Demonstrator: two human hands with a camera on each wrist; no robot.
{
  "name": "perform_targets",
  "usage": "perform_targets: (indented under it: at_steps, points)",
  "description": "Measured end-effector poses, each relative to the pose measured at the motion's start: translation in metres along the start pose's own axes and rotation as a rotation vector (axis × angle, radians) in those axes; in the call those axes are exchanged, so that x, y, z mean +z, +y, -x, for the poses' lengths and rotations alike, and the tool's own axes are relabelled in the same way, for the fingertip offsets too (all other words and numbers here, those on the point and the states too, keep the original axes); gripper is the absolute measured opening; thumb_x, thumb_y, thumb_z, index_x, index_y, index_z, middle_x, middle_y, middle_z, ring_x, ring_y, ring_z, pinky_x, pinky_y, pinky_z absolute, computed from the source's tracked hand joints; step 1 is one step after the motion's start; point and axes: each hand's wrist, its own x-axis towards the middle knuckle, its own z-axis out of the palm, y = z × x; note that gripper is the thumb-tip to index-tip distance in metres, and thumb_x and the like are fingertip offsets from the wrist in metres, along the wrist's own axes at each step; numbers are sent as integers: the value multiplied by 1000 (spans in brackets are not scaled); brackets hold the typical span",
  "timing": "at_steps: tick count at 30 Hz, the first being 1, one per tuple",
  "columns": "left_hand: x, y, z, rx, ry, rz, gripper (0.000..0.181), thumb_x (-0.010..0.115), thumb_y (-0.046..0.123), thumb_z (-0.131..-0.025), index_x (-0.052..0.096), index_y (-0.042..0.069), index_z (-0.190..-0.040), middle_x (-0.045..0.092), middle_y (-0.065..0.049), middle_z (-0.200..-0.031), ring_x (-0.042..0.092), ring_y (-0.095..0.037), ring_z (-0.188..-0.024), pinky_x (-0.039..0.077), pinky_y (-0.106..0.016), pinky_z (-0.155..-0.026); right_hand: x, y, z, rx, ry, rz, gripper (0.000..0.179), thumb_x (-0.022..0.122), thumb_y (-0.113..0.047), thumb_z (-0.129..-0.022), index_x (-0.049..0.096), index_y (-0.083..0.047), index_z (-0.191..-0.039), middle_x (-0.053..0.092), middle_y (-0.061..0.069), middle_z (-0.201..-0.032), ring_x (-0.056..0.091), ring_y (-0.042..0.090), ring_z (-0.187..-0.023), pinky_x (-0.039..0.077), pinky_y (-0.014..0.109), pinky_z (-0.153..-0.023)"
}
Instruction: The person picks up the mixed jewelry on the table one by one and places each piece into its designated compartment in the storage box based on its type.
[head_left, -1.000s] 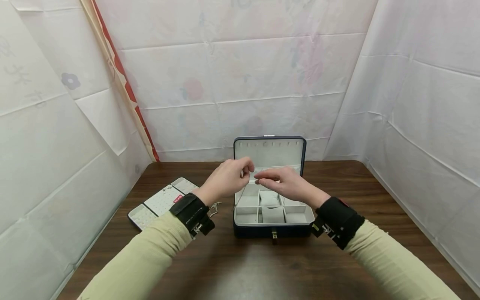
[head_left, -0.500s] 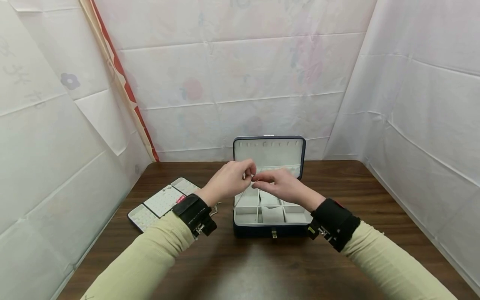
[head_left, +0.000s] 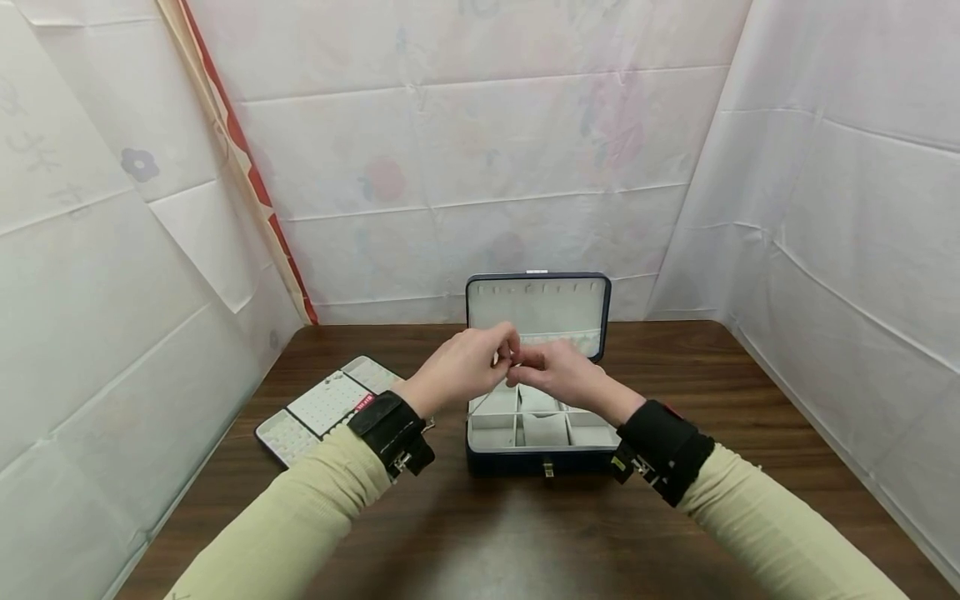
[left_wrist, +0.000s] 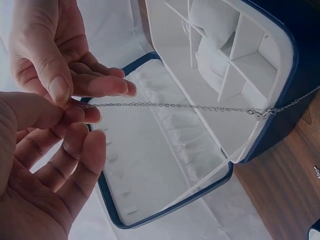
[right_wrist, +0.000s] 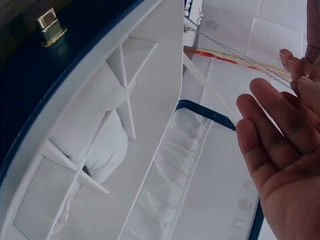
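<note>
Above the open box, my left hand [head_left: 467, 368] and right hand [head_left: 564, 377] meet fingertip to fingertip. Both pinch the end of a thin silver chain necklace [left_wrist: 175, 105] between thumb and index finger. The other fingers of the left hand are loosely bent in the left wrist view. From the fingertips the necklace slants down to the left, past the box's left edge, doubled for part of its length. Whatever fastening sits at the pinched end is hidden by the fingers. The navy jewelry box [head_left: 517, 462] has white compartments, some with white cushions [right_wrist: 107, 145].
The box's lid [head_left: 606, 308] stands raised at the back, with hooks along its top. On the left lies a white jewelry tray [head_left: 330, 404] with small pieces and a red label. Some silver jewelry [head_left: 429, 423] shows beside the left wrist. White sheets [head_left: 480, 167] surround the wooden table.
The hands have come together: the right hand moved slightly left and its fingers closed in on the chain's end, while the left hand shifted slightly right.
</note>
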Motion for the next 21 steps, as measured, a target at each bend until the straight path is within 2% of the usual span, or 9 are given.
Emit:
perform_targets:
  at_steps: [4, 8, 16, 21]
  points:
    - [0, 2, 1, 24, -3, -8, 15, 62, 5, -98, 59, 16, -107, 64, 7, -88, 51, -10, -64, 42, -25, -58, 0, 1, 0, -4, -19, -15, 18, 60, -22, -105, 77, -18, -100, 77, -5, -91, 61, 11, -79, 46, 29, -70]
    - [1, 4, 1, 29, -6, -18, 14, 62, 6, -99, 59, 18, -106, 63, 9, -87, 50, -9, -62, 40, -24, -57, 1, 1, 1, 9, -34, -36, 19, 60, -22, -104, 78, -16, -102, 76, -8, -86, 62, 9, -78, 43, 27, -66]
    - [3, 5, 3, 79, 0, -38, 12, 62, 7, -100, 59, 18, -103, 62, 8, -83, 44, -9, -57, 36, -23, -53, 3, 2, 1, 15, -60, -53, 19, 62, -23, -104, 79, -15, -100, 74, -8, -76, 60, 10, -71, 38, 26, -64]
    - [2, 4, 4, 64, 3, -75, 13, 64, 7, -98, 61, 19, -101, 61, 9, -81, 46, -9, -59, 36, -23, -53, 3, 2, 1, 0, -62, -50, 17, 61, -21, -104, 77, -14, -100, 74, -8, -77, 62, 13, -72, 40, 28, -64]
